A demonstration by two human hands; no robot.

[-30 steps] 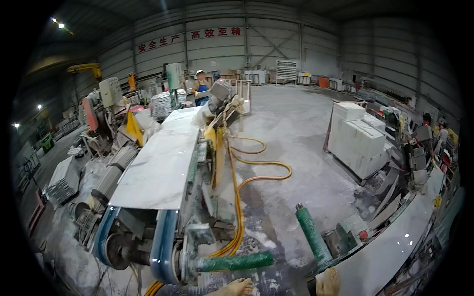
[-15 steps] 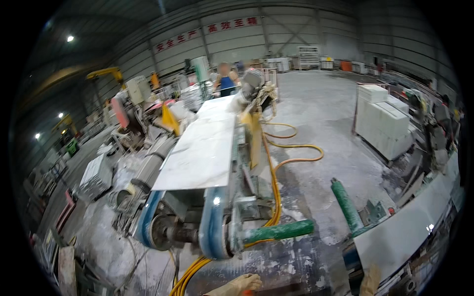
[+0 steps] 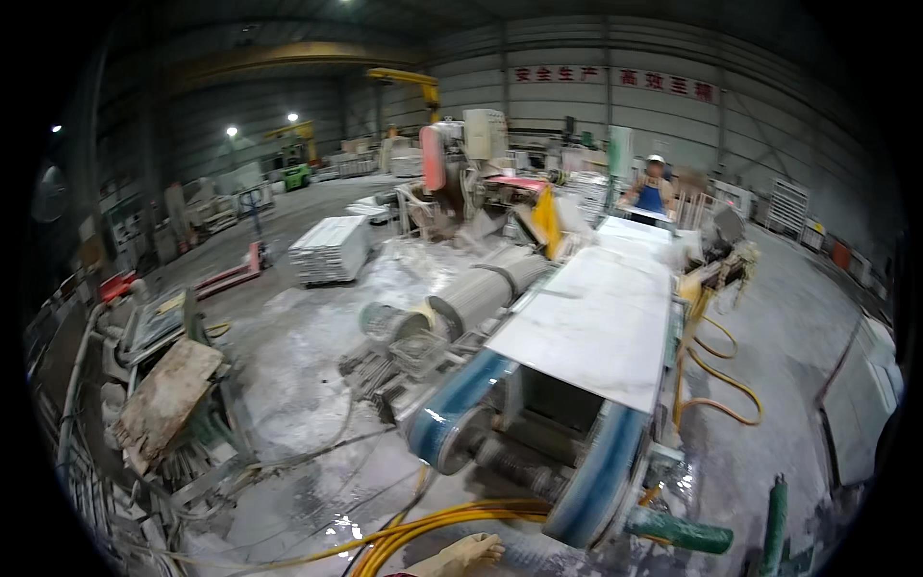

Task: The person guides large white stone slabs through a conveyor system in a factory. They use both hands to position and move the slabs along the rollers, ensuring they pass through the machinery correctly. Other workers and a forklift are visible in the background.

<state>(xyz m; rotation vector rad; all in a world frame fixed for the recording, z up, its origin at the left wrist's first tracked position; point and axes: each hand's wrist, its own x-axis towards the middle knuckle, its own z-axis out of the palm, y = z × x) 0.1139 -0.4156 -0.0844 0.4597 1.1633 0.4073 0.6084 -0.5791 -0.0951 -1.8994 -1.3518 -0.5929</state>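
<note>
My left hand [image 3: 473,552], in a pale yellowish covering that looks like a glove, shows at the lower edge. Its fingers are curled together, and whatever they hold, if anything, is hidden below the picture. Just above it run yellow hoses [image 3: 437,514] on the wet floor. Ahead stands a belt conveyor with two blue belts [image 3: 598,481]. A white marble-look slab [image 3: 591,317] lies flat on them and reaches back along the machine. To the right of the hand, a green roller [image 3: 681,530] sticks out from the conveyor's near end. My right hand is out of view.
A grey motor [image 3: 486,291] flanks the conveyor on the left. Further left are a slab stack [image 3: 329,248], a red pallet jack [image 3: 231,272] and a rack with a stained board [image 3: 171,399]. A person in a blue apron [image 3: 651,195] stands at the conveyor's far end. White slabs [image 3: 860,404] stand right.
The view has swung left, so the conveyor now sits further right. My right hand and the white slab beside it have left the picture. My left hand stays at the lower edge.
</note>
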